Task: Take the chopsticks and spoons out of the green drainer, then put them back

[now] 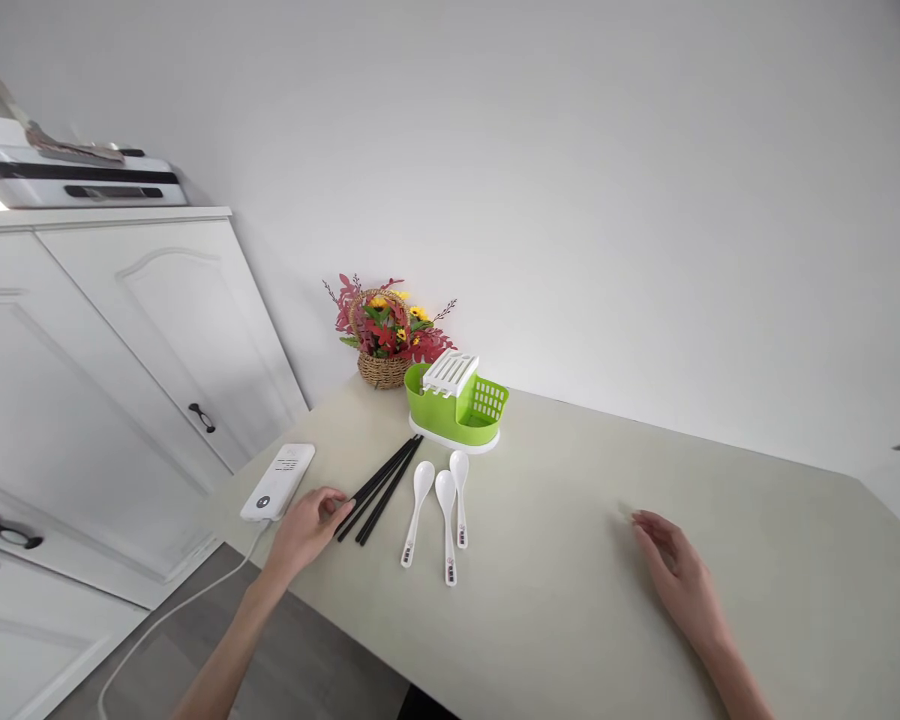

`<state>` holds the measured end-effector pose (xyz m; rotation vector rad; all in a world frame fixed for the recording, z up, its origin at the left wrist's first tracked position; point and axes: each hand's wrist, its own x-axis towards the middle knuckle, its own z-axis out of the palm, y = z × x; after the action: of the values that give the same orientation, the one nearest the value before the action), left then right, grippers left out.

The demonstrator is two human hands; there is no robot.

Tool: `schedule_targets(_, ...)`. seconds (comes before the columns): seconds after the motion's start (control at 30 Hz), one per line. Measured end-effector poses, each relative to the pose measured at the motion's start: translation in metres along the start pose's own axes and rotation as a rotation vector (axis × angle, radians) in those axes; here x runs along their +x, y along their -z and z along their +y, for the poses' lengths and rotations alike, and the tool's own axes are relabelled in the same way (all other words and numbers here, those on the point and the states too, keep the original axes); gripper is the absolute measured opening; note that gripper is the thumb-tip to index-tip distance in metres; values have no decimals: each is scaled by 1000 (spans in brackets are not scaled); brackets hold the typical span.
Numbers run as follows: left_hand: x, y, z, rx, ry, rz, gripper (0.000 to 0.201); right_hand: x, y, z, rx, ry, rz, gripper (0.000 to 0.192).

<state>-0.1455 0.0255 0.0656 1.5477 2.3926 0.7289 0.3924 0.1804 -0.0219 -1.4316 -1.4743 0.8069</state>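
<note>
The black chopsticks (pixel 379 489) are laid in a bundle on the table (pixel 570 620), just in front of the green cutlery holder (pixel 456 405). Their near ends are touched by the left hand (pixel 307 527), its fingers loosely curled — nothing is grasped. Three white spoons (pixel 442 510) are set side by side just right of the chopsticks. The right hand (pixel 679 575) is rested flat, fingers released, well right of the holder — a flower basket (pixel 385 335) is seen behind it.
</note>
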Motion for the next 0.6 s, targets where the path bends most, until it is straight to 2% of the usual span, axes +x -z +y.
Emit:
schedule_targets(0.4, -1, 1, 6, 67, -36, -36, 48, 2, 2, 8, -55, -5, -39, 49)
schedule_targets(0.6, -1, -1, 2, 132, -47, -34, 44, 3, -5, -9, -62, -13, -51, 52)
